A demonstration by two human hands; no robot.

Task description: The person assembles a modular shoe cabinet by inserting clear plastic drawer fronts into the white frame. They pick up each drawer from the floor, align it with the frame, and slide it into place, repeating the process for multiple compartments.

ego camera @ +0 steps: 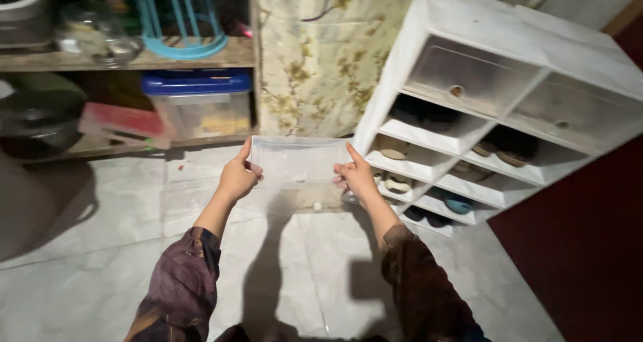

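I hold a clear plastic drawer [299,171] in front of me above the pale tiled floor. My left hand [239,176] grips its left side and my right hand [355,176] grips its right side. The drawer is see-through with a small round knob on its lower front. To the right stands a white shoe rack [469,67] with open cubbies holding shoes [395,181] and two clear drawers in its top row.
A wooden shelf [134,59] at the left carries a blue-lidded clear container [199,104], a glass bowl [97,34] and a blue plastic stand [179,21]. A floral curtain [321,61] hangs behind. A dark red area [589,248] lies at the right.
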